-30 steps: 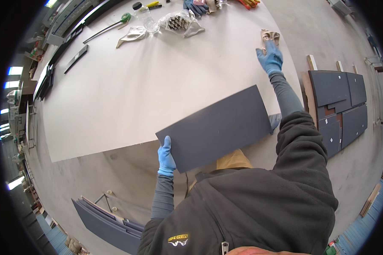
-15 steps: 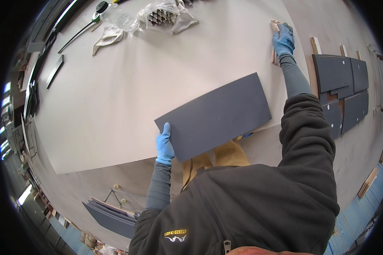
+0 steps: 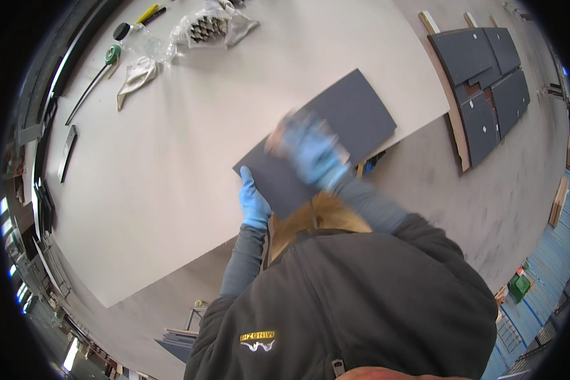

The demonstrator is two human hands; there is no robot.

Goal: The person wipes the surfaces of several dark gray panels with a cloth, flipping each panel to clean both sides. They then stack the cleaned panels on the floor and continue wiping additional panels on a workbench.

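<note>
A dark grey rectangular panel (image 3: 367,111) lies slanted across the near edge of the pale table (image 3: 152,215), close to my body. My left hand (image 3: 253,201), in a blue glove, grips its left corner with the thumb on the top face. Over the panel's middle is my gloved right hand (image 3: 313,153), smeared by motion. Under its fingers shows a pinkish-beige cloth (image 3: 276,142), pressed to or just above the panel's face; the blur hides which.
At the table's far left are a clear bottle (image 3: 149,45), a plastic bag (image 3: 240,28) of metallic pieces, a green tape measure (image 3: 112,54) and a whitish cloth (image 3: 136,79). Dark panels (image 3: 459,57) lie at the right; more panels (image 3: 176,345) are stacked low at the left.
My right hand has come from the table's far right edge back over the panel, bringing the cloth. My left hand keeps its hold on the corner. The whole view has shifted.
</note>
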